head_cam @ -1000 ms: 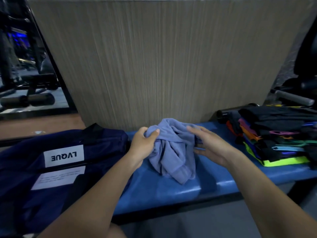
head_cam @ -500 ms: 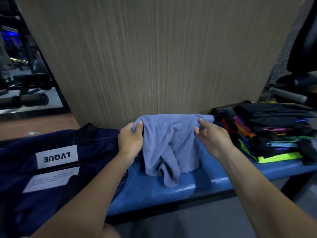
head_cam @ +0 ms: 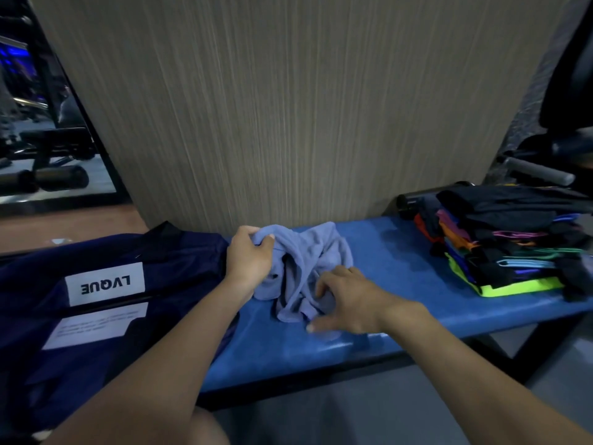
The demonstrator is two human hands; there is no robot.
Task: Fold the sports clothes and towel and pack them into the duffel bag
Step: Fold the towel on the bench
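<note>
1. The crumpled towel [head_cam: 308, 261] lies on the blue desk [head_cam: 401, 268] — just right of the duffel bag [head_cam: 106, 284].
2. Left hand [head_cam: 248, 258] grips its upper corner.
3. Right hand [head_cam: 346, 300] — fingers curled into its lower folds.
4. Folded clothes [head_cam: 510, 242] sit well right of the towel.

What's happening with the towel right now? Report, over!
Left hand grips the towel at its top corner. Right hand pinches its lower edge. Towel bunched on the bench, unfolded. Nothing blocks the duffel bag.
</note>
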